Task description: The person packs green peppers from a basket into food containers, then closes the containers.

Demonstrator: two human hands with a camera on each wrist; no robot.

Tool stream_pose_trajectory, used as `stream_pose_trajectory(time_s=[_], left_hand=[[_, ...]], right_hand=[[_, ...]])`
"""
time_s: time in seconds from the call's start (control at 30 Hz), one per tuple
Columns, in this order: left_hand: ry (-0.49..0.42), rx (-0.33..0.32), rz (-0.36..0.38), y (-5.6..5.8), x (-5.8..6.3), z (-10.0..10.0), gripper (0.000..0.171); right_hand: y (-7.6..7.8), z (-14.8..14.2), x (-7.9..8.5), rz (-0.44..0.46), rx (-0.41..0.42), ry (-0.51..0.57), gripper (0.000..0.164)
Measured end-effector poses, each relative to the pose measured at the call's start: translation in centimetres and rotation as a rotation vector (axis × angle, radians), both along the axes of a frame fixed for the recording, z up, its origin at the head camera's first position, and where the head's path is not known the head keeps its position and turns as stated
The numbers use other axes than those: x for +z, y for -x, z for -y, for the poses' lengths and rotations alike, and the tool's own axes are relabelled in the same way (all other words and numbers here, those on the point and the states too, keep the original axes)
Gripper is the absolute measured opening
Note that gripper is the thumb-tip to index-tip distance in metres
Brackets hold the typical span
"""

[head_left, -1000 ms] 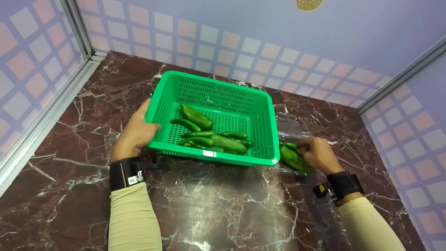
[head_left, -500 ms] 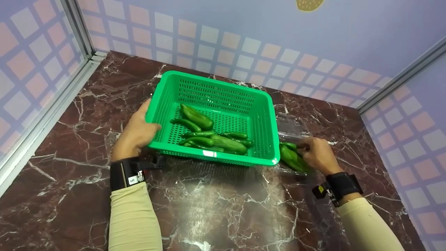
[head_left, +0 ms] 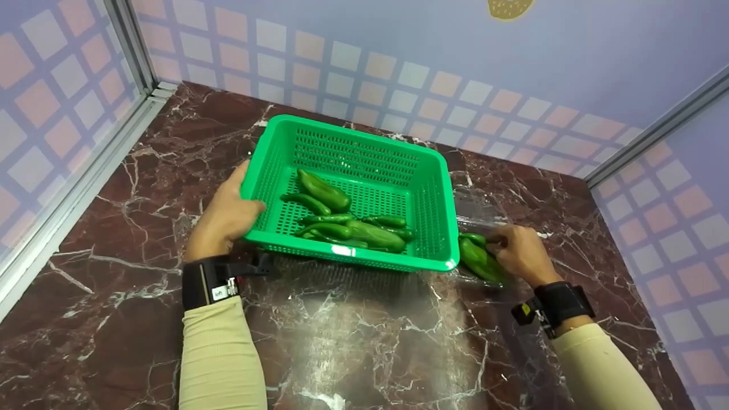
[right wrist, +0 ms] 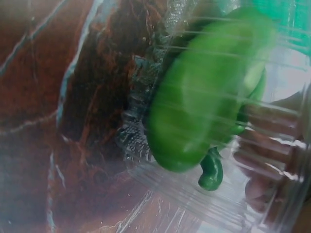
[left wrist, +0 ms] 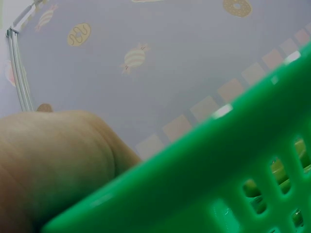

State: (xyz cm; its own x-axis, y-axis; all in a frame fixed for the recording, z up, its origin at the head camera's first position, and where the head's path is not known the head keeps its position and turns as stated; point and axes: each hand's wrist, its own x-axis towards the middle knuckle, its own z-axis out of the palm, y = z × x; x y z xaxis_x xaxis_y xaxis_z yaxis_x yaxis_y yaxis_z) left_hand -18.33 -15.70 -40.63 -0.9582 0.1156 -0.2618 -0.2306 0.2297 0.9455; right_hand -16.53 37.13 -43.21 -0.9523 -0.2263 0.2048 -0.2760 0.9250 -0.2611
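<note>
My left hand (head_left: 225,219) grips the left side of a green plastic basket (head_left: 356,259), its thumb over the rim. In the left wrist view the basket's rim (left wrist: 194,150) runs beside the hand (left wrist: 63,150). Several green peppers (head_left: 373,234) lie inside, mostly along the near side. My right hand (head_left: 521,253) pinches the right edge of a clear ridged plastic container (head_left: 481,212) beside the basket; the exact contact is partly hidden. In the right wrist view a large green pepper (right wrist: 199,102) with a curved stem (right wrist: 210,170) shows through the plastic, next to the fingers (right wrist: 265,150).
Beneath everything is a dark red marble-patterned surface (head_left: 114,273) with white veins. A tiled wall (head_left: 353,62) stands behind, with metal-edged panels at the left (head_left: 51,85) and right (head_left: 672,188). The near surface reflects light.
Both hands keep the same hold. The whole head view shifts very slightly; the basket and peppers stay as they were.
</note>
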Motion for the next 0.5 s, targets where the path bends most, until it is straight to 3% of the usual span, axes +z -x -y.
stream_pose_trajectory(time_s=[0.5], left_hand=[[0.001, -0.004, 0.008, -0.06, 0.16, -0.02, 0.096]], right_hand=[[0.04, 0.1, 0.11, 0.021, -0.006, -0.007, 0.015]])
